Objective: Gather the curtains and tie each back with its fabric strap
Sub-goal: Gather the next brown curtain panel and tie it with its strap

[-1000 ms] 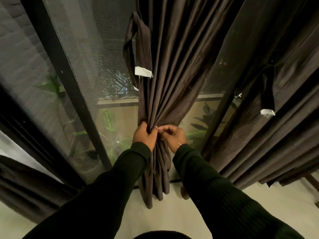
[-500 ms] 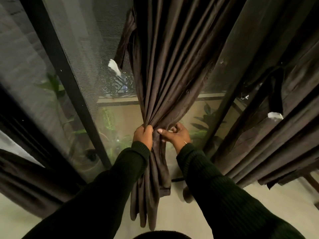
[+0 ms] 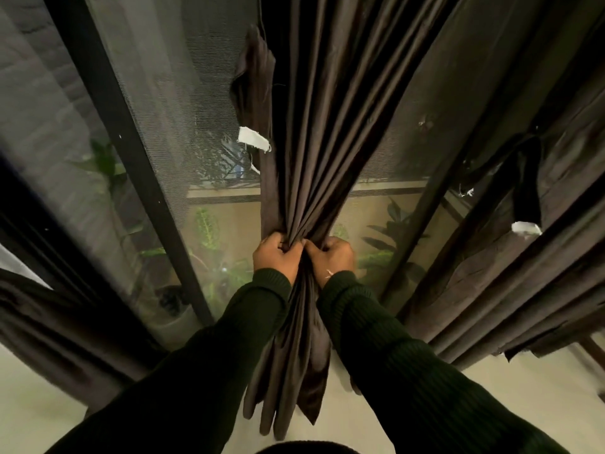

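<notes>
A dark brown curtain (image 3: 314,142) hangs in the middle, bunched into tight folds at waist height. My left hand (image 3: 276,253) grips the bunch from the left and my right hand (image 3: 330,255) grips it from the right, knuckles almost touching. The curtain's fabric strap (image 3: 253,93) dangles at its upper left edge, loose, with a white tab (image 3: 252,139) at its end. A second dark curtain (image 3: 523,257) hangs at the right with its own strap (image 3: 527,191) and white tab (image 3: 526,228) hanging free.
Behind the curtains stands a glass door with a black frame bar (image 3: 131,165) slanting left of centre, and plants (image 3: 209,231) outside. Another dark curtain (image 3: 49,322) lies at the lower left. The pale floor (image 3: 491,388) shows below.
Both hands have closed tighter round the bunched curtain, the right hand now fully curled. The loose strap has swung back toward the curtain's left edge.
</notes>
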